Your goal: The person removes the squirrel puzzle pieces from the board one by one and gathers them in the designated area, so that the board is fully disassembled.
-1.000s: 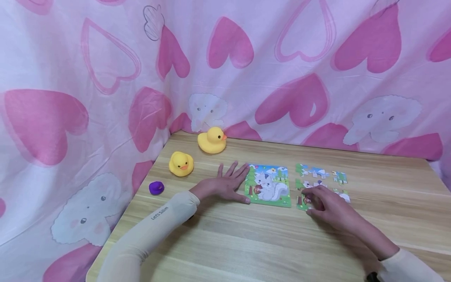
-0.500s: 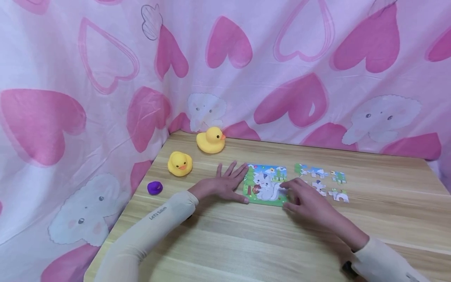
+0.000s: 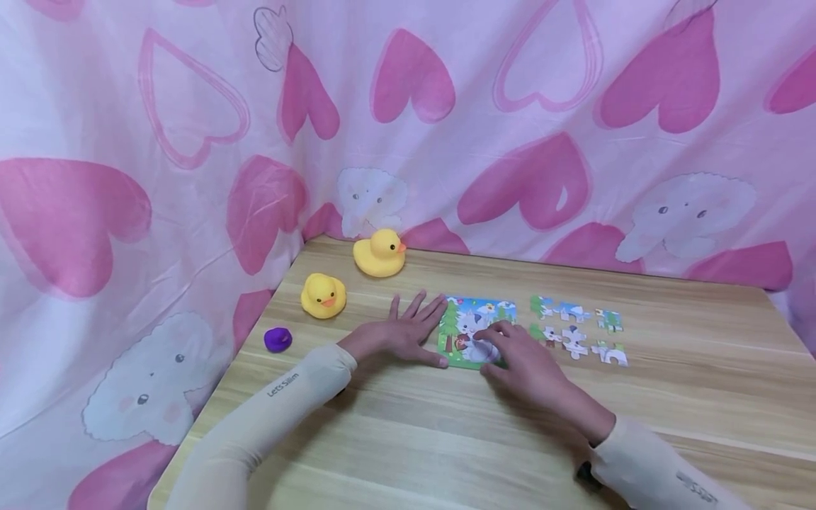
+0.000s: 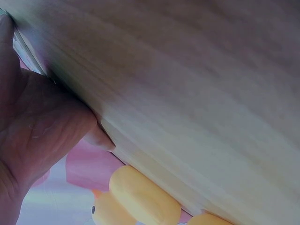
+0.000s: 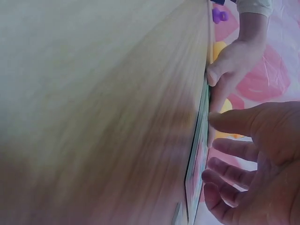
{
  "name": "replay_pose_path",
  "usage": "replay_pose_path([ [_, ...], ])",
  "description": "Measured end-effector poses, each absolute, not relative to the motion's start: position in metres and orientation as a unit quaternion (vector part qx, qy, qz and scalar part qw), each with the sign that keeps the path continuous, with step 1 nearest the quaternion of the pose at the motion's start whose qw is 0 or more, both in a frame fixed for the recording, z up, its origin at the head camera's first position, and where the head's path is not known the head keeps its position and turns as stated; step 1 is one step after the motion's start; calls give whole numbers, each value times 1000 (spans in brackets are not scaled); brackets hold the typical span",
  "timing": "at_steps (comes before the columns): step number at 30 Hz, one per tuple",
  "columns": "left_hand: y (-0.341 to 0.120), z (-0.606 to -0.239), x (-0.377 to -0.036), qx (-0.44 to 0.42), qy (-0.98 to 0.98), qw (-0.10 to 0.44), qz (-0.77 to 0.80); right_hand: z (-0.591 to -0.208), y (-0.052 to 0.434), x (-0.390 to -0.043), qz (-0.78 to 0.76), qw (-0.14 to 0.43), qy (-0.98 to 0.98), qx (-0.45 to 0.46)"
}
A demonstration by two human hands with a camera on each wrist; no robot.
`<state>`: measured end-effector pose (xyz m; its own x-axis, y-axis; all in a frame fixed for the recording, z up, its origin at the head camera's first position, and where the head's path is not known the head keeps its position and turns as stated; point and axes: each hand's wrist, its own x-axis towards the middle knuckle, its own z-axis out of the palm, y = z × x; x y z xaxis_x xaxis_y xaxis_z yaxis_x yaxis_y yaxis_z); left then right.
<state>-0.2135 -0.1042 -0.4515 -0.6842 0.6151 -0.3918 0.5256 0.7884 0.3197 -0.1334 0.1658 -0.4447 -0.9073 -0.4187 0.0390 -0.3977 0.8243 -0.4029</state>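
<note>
Steadying and fitting at a puzzle board (image 3: 455, 333) on the surface (image 3: 446, 439).
Left hand (image 3: 398, 337) is laid flat, fingers straight, bracing the board's edge; right hand (image 3: 519, 358) is pressed loosely curled on it; any piece held cannot be told. Loose pieces (image 3: 576, 327) are kept beside.

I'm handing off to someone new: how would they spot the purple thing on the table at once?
Start at the wooden table and go to its left edge, beside the pink heart curtain. The small purple blob lies there, nearer the person than the two yellow ducks. It alone is purple, and it is smaller and flatter than they are.
</note>
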Motion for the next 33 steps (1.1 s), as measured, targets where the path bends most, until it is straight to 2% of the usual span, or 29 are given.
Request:
replay_pose_path([
  [24,-104,-451,-214,318,912,245,87,-445,161,-137,-169,16,963,-208],
  [33,-104,-453,-215,313,913,246,85,-446,162,-146,-185,37,959,-209],
])
